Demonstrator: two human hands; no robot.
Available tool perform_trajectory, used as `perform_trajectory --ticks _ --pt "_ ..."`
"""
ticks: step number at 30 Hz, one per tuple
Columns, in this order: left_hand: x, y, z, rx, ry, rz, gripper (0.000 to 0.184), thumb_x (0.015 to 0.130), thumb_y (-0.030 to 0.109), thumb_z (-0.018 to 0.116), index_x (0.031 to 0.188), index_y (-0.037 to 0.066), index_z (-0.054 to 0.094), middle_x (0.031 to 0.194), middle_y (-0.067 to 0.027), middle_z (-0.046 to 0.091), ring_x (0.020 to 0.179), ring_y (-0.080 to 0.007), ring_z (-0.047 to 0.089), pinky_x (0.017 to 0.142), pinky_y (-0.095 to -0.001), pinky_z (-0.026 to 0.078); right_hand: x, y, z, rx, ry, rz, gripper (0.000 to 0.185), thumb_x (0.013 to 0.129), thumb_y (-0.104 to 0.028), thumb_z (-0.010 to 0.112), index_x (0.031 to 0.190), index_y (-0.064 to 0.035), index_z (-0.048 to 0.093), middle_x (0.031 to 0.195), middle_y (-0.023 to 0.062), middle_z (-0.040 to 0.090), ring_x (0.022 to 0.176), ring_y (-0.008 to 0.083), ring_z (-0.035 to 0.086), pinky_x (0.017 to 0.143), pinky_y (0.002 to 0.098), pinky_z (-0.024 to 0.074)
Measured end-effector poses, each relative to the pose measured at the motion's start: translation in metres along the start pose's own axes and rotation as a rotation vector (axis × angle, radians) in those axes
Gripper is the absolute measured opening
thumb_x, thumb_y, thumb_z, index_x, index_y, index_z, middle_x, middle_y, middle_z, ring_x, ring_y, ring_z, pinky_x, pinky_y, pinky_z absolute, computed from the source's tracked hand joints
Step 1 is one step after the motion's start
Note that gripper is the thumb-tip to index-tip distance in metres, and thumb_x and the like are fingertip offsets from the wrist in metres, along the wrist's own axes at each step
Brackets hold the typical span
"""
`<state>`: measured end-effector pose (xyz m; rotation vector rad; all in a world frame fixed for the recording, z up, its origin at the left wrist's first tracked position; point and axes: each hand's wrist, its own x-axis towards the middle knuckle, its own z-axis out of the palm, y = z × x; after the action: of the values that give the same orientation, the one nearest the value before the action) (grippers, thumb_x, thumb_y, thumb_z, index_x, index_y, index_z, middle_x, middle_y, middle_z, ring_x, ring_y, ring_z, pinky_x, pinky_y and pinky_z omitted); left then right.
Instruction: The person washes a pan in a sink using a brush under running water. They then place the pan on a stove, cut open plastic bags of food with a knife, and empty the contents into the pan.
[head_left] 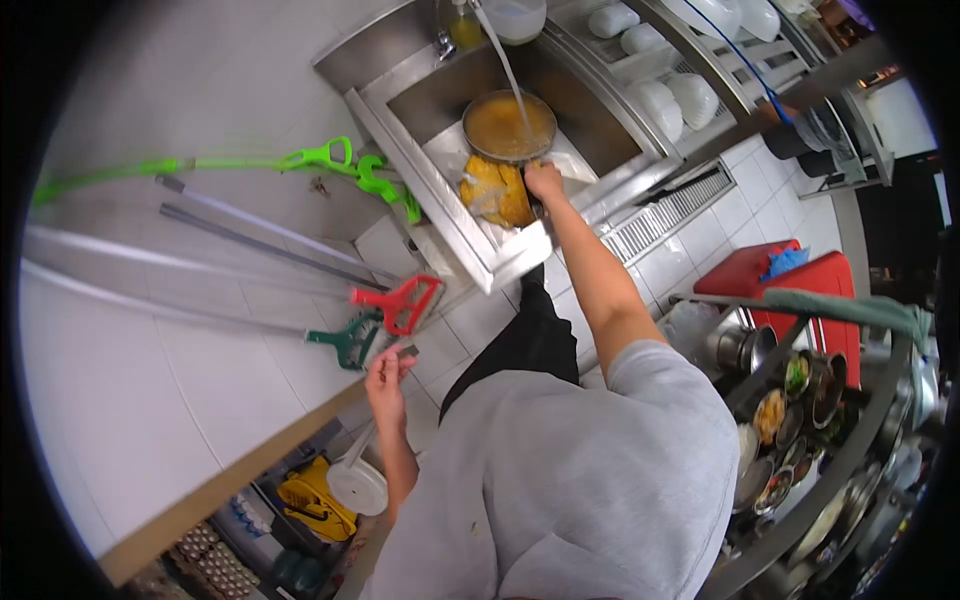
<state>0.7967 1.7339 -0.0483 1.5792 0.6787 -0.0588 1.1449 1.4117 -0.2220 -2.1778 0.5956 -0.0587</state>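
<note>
Clasping pan handle (537, 208) near yellow bundle (508, 198): right grip (544, 181) closed, left (388, 372) pinching dark piece (408, 352).

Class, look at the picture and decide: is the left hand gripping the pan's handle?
No, the right hand grips it, while the left hand is outside the sink, away from the pan.

A round pan (490, 128) sits open side up in the metal sink (615, 140), holding cloudy orange-brown liquid. A stream of water (509, 72) falls into it. The right hand (543, 182) is at its near edge, by a dark handle. Just near of the pan lies a crumpled yellow item (508, 192), partly under pale film. The left hand (386, 381) pinches a small dark grey piece (408, 351).
</note>
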Motion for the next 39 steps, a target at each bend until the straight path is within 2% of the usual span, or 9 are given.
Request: perform_trajectory --ticks 3,4,6,10,14,15,26,31,39 --pt "0.018 0.028 0.04 0.033 0.039 -0.079 0.034 0.101 0.028 0.053 0.119 0.0 0.061 0.092 -0.0082 0.07 0.091 -0.0156 0.066 0.088 -0.0293 0.049 0.034 0.003 0.013 -0.236 -0.409 0.431 0.052 0.082 -0.039 0.061 0.121 -0.0053 0.065 0.125 0.0178 0.062 0.119 0.0324 0.059 0.099 0.0377 0.047" --pt "0.022 0.039 0.056 0.024 0.007 -0.037 0.034 0.101 0.028 0.053 0.119 0.001 0.061 0.093 -0.0075 0.07 0.092 -0.0158 0.066 0.088 -0.0298 0.05 0.088 0.103 0.111 -0.242 -0.584 0.338 0.053 0.083 -0.048 0.062 0.101 0.0009 0.067 0.094 0.0183 0.071 0.078 0.0335 0.07 0.068 0.0441 0.0569" --pt "0.055 0.072 0.086 0.017 -0.014 0.004 0.034 0.101 0.029 0.053 0.12 0.002 0.061 0.093 -0.0068 0.07 0.092 -0.016 0.066 0.087 -0.0303 0.051 0.065 0.043 0.07 0.535 -0.798 0.883 0.033 0.09 -0.036 0.06 0.078 -0.0056 0.053 0.063 0.0061 0.051 0.05 0.0239 0.054 0.046 0.0381 0.0468" --pt "0.078 0.1 0.113 -0.019 -0.003 -0.032 0.033 0.1 0.027 0.055 0.119 0.001 0.061 0.094 -0.0095 0.07 0.093 -0.0166 0.066 0.09 -0.0311 0.049 0.079 -0.003 0.034 1.663 -1.048 1.075 0.014 0.091 -0.012 0.054 0.078 -0.0061 0.051 0.06 -0.0017 0.048 0.046 0.0103 0.045 0.043 0.0244 0.0408" --pt "0.108 0.118 0.125 0.035 -0.137 -0.001 0.03 0.101 0.023 0.055 0.12 0.001 0.061 0.097 -0.0092 0.07 0.094 -0.016 0.065 0.09 -0.0293 0.049 0.102 -0.049 -0.034 1.473 -0.965 1.269 0.018 0.091 -0.005 0.047 0.074 -0.0089 0.045 0.061 -0.0039 0.045 0.046 0.0056 0.043 0.041 0.0196 0.0373" --pt "0.113 0.125 0.124 0.019 -0.178 0.025 0.029 0.101 0.022 0.054 0.12 0.001 0.061 0.097 -0.009 0.07 0.094 -0.0152 0.065 0.089 -0.029 0.049 0.087 -0.056 -0.05 1.128 -0.979 0.941 0.02 0.092 -0.005 0.043 0.072 -0.0096 0.045 0.059 -0.0039 0.042 0.045 0.0057 0.041 0.041 0.0201 0.0371" --pt "0.146 0.121 0.099 -0.041 -0.231 0.053 0.028 0.1 0.017 0.054 0.121 0.0 0.06 0.095 -0.0079 0.069 0.092 -0.0121 0.063 0.088 -0.0259 0.048 0.021 -0.066 -0.104 -0.081 -0.86 0.267 0.011 0.076 -0.004 0.053 0.069 0.0037 0.057 0.059 0.0142 0.061 0.048 0.0238 0.061 0.045 0.0361 0.0487" --pt "0.141 0.116 0.083 -0.052 -0.182 0.062 0.027 0.1 0.017 0.054 0.12 0.0 0.06 0.095 -0.0077 0.069 0.092 -0.0125 0.063 0.089 -0.0259 0.048 -0.005 -0.068 -0.101 -0.405 -0.639 0.001 0.029 0.078 -0.01 0.058 0.098 0.0099 0.056 0.068 0.0251 0.066 0.06 0.029 0.07 0.061 0.0385 0.0552" --pt "0.125 0.116 0.079 -0.048 -0.123 0.016 0.027 0.1 0.017 0.055 0.12 -0.001 0.06 0.096 -0.0082 0.069 0.095 -0.0145 0.064 0.092 -0.0282 0.048 0.011 -0.059 -0.078 0.346 -0.752 0.351 0.009 0.088 -0.008 0.057 0.084 -0.0016 0.052 0.06 0.0037 0.051 0.044 0.014 0.048 0.041 0.0315 0.0454"
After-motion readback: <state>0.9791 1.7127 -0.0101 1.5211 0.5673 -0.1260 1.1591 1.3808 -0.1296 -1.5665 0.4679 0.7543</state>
